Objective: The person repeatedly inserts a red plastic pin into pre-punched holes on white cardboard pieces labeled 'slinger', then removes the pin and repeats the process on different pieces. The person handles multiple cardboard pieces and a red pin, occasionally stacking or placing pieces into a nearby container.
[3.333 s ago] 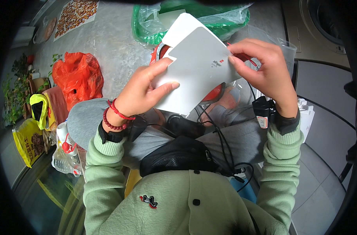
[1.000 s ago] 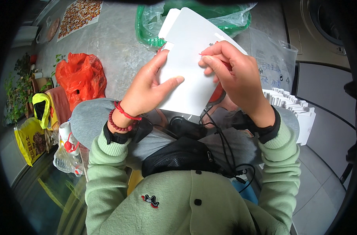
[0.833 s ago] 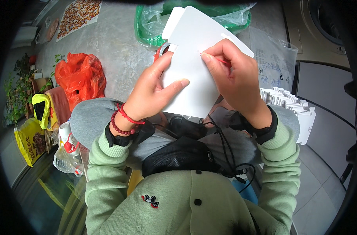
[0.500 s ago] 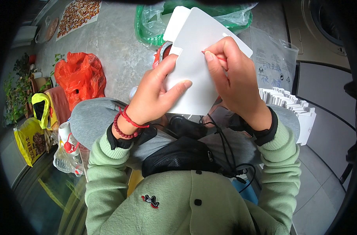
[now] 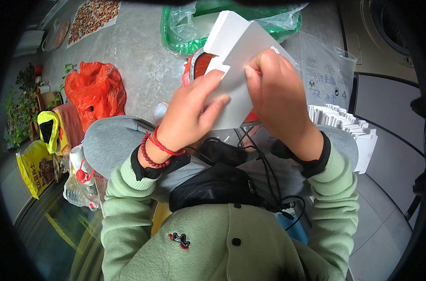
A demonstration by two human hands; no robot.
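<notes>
A flat white cardboard piece (image 5: pixel 241 54) with notched edges and a flap is tilted above my lap. My left hand (image 5: pixel 185 112) grips its left edge, the thumb lying on the upper face. Against the right part of the cardboard, my right hand (image 5: pixel 285 100) is closed in a pinch on a thin red thing (image 5: pixel 259 72). Only a sliver of that red thing shows between the fingers, so its kind is unclear. Under the cardboard, a red container with a grey rim (image 5: pixel 200 63) is partly visible.
A green basket (image 5: pixel 171 44) lined with clear plastic stands ahead. Many white cardboard pieces (image 5: pixel 358 129) are stacked at my right, near a clear plastic bag (image 5: pixel 332 70). A crumpled red bag (image 5: pixel 96 91) lies left; black cables (image 5: pixel 269 173) hang over my lap.
The cardboard has tilted and come slightly lower, showing more of the red container behind it. My right hand has turned, covering most of the thin red thing.
</notes>
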